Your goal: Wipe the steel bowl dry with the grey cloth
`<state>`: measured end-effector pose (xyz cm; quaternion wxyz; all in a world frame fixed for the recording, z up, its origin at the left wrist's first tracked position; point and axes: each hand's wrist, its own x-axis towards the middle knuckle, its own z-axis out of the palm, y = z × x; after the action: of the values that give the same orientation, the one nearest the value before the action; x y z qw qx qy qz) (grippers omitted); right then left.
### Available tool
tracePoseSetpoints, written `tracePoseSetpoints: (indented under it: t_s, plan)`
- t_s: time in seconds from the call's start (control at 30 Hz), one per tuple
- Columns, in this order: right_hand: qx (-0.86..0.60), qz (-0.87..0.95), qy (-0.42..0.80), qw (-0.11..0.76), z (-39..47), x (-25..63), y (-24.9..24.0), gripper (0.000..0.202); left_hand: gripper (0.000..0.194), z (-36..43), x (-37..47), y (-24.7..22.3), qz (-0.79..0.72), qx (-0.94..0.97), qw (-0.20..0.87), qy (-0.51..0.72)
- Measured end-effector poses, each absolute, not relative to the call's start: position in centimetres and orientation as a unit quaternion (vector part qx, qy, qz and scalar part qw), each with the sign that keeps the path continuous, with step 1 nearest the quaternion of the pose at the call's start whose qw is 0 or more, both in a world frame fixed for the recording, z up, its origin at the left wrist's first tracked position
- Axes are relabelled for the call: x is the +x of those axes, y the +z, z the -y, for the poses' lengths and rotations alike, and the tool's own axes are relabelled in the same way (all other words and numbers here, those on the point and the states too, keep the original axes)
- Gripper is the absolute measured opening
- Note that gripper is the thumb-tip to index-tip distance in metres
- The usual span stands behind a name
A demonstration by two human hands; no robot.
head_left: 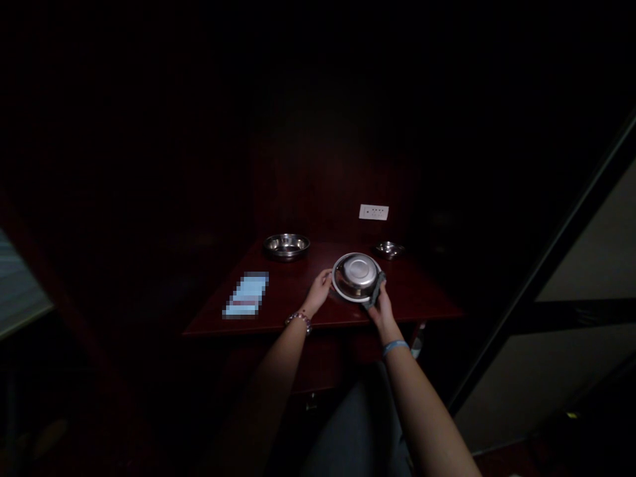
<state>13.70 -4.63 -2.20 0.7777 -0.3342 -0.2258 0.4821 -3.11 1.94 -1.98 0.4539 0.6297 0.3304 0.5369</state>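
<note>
A shiny steel bowl (356, 277) is held above the desk with its underside toward me. My left hand (319, 289) grips the bowl's left rim, fingers closed on the edge. At the lower right rim my right hand (382, 310) holds a dark grey cloth (376, 295) pressed against the bowl. Farther back on the left stands a stack of steel bowls (287, 246). Another small steel dish (389, 250) sits behind the held bowl to the right.
The dark red desk (298, 308) has its front edge just under my wrists. A blurred-out bright blue patch (247, 295) lies on its left part. A white power socket (373, 212) is set in the back panel. Dark walls flank both sides.
</note>
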Motion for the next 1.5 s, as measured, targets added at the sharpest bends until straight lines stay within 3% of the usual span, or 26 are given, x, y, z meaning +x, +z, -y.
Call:
tracePoseSetpoints:
  t_s: [0.4, 0.87, 1.5]
  plan:
    - [-0.345, 0.31, 0.415, 0.783, 5.4, 13.5, -1.3, 0.044, 0.023, -2.0, -3.1, -1.8, -0.307, 0.632, 0.455, 0.547]
    - [-0.327, 0.382, 0.395, 0.769, 4.9, 13.9, -2.2, 0.053, 0.021, -2.0, -3.0, -1.8, -0.307, 0.631, 0.451, 0.551]
    - [-0.338, 0.311, 0.41, 0.788, 6.7, 13.2, 0.0, 0.04, 0.031, -1.6, -3.2, -1.4, -0.291, 0.641, 0.444, 0.554]
